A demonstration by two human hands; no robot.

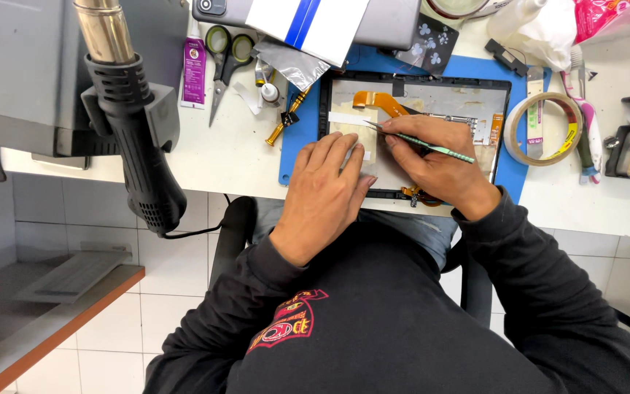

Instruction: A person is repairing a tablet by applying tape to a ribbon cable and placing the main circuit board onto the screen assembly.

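Two hands work apart: left hand (327, 184) flat on opened tablet (432, 98), right hand (432, 157) pinching tweezers (424, 146); tip should stay low, away from orange flex cable (380, 102) ahead.

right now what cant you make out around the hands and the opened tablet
Head view only:
- Tablet near edge: covered by left hand and right hand.
- Tweezers tip: too small to show what it grips or touches.
- Orange part at the lower edge: mostly under the right hand.
- Tape roll label: too small.
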